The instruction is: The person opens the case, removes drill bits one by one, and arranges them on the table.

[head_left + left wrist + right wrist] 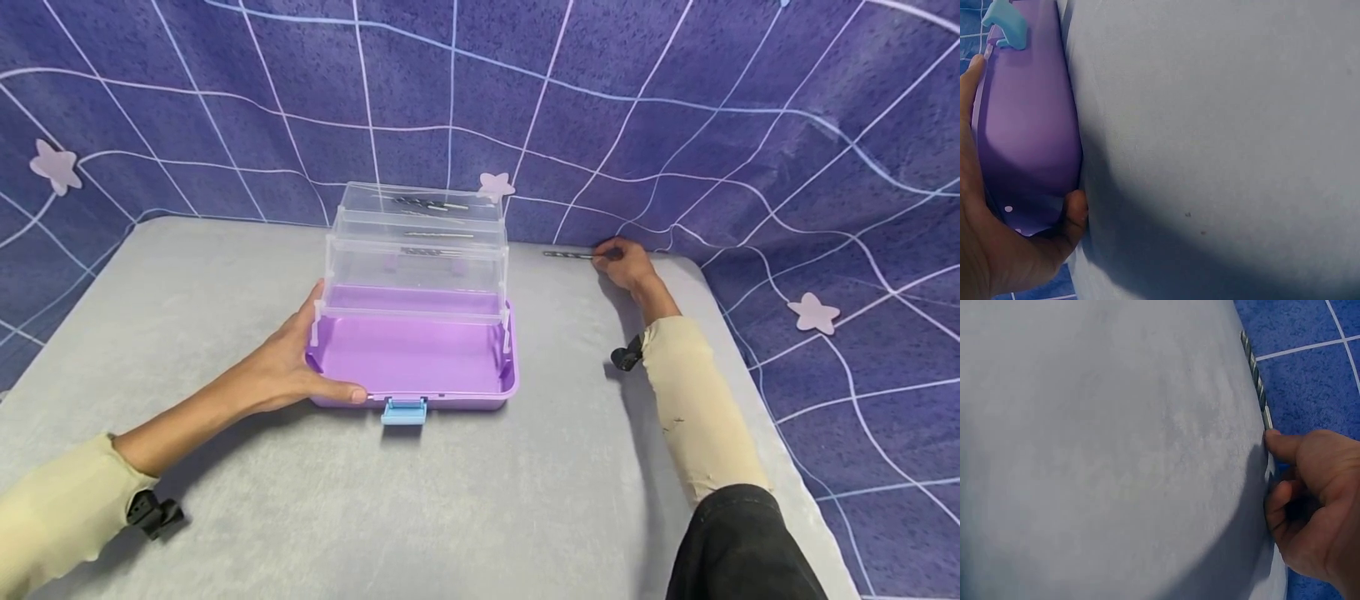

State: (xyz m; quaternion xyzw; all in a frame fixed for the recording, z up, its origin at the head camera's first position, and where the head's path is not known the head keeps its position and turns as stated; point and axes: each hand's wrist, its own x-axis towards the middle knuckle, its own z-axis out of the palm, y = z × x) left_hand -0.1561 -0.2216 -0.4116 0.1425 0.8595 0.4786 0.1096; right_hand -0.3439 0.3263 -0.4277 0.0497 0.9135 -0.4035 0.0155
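Observation:
A purple toolbox [416, 358] stands open on the table, its clear stepped trays [360, 265] raised at the back and its bottom bare. My left hand [288, 362] grips the box's left end, thumb along the front rim and fingers down the side. Far to the right, near the table's back edge, lies a dark twist drill bit [566, 254]. The fingers of my right hand [624, 262] pinch its right end; the spiral part [1255, 374] points away from the hand in the right wrist view. Several more drill bits [431, 252] lie in the clear trays.
The box rests on a grey-covered table [480, 500], with a light blue latch [405, 412] hanging at its front. A purple-blue curtain [300, 100] with white lines and stars rises behind the table and along its right side.

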